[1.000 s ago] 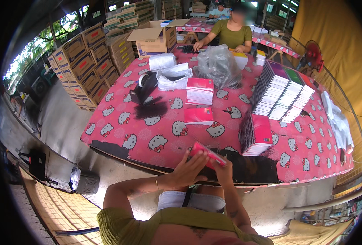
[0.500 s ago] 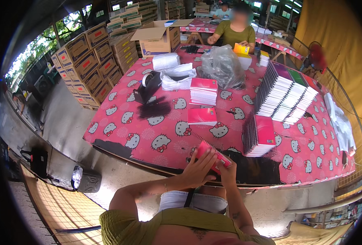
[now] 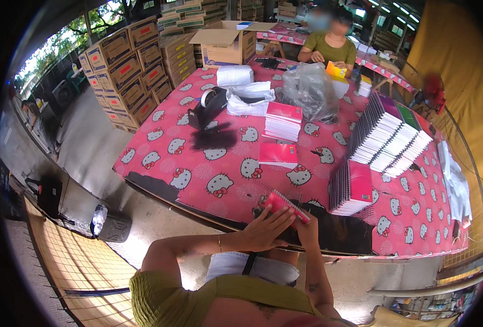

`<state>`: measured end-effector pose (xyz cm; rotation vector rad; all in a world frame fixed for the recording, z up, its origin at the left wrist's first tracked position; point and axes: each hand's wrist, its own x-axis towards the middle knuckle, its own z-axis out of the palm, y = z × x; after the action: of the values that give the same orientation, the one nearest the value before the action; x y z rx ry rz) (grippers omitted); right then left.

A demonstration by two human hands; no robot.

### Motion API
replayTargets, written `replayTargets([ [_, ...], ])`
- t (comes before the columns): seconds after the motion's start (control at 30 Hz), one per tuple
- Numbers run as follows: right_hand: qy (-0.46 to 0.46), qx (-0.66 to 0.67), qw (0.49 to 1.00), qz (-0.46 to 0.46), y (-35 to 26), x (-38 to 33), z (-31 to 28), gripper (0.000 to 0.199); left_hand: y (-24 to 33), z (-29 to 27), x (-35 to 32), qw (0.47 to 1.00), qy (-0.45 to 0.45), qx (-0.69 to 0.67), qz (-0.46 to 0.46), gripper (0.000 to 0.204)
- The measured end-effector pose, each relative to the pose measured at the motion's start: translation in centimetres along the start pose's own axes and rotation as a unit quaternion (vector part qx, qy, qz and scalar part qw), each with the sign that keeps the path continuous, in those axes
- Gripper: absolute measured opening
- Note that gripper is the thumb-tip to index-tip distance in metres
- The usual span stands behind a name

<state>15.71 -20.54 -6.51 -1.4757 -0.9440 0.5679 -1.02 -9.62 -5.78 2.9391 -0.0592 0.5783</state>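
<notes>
I hold a small pink spiral notebook [image 3: 283,203] near the front edge of the table [image 3: 198,169], which has a pink cartoon-cat cloth. My left hand [image 3: 263,231] lies flat against the notebook's near side. My right hand [image 3: 308,228] grips it from below on the right. A short stack of pink spiral notebooks [image 3: 352,187] stands just right of my hands. One pink notebook [image 3: 277,154] lies flat farther in, with a taller stack [image 3: 283,121] behind it.
A long fanned row of spiral notebooks [image 3: 388,136] fills the right side. A black tape dispenser [image 3: 207,107], clear plastic bags [image 3: 308,91] and white packets [image 3: 236,76] sit at the back. A person in green [image 3: 328,46] sits across. Cardboard boxes [image 3: 127,65] are stacked on the left.
My hands and the notebook stay at the table's front edge; my left hand has closed in flatter against the notebook. The view has shifted slightly.
</notes>
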Motion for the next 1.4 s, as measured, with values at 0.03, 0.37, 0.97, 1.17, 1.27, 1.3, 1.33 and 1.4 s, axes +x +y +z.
replayTargets([
  [0.03, 0.001, 0.002, 1.0, 0.001, -0.2, 0.1, 0.0, 0.024, -0.4, -0.9, 1.7, 0.999, 0.02, 0.02, -0.02, 0.085],
  [0.37, -0.023, 0.038, 0.997, -0.066, 3.7, 0.8, 0.0, 0.029, -0.5, -1.9, 5.0, 0.997, 0.05, 0.063, -0.019, 0.085],
  [0.97, -0.02, -0.122, 0.992, -0.021, -1.7, 1.1, -0.4, 0.031, -3.3, -3.5, 6.8, 0.992, 0.094, -0.077, -0.032, 0.023],
  [1.17, -0.025, -0.137, 0.989, -0.042, -1.3, 1.3, -0.6, 0.03, -1.7, -4.1, 7.3, 0.986, 0.122, -0.113, -0.03, 0.02],
  [1.27, -0.02, -0.134, 0.99, -0.039, -1.1, 1.4, -0.3, 0.028, -2.9, -3.9, 7.0, 0.996, 0.032, -0.059, -0.051, 0.02],
  [1.3, -0.026, -0.138, 0.989, -0.044, -1.0, 1.4, -0.3, 0.028, -2.8, -3.6, 6.9, 0.995, 0.061, -0.072, -0.037, 0.019],
  [1.33, -0.029, -0.143, 0.988, -0.049, -0.9, 1.5, -0.4, 0.028, -2.3, -3.7, 7.0, 0.992, 0.091, -0.086, -0.021, 0.018],
  [1.4, -0.013, -0.129, 0.99, -0.059, -0.8, 1.4, -0.4, 0.028, -2.2, -3.7, 7.3, 0.99, 0.109, -0.086, -0.013, 0.018],
])
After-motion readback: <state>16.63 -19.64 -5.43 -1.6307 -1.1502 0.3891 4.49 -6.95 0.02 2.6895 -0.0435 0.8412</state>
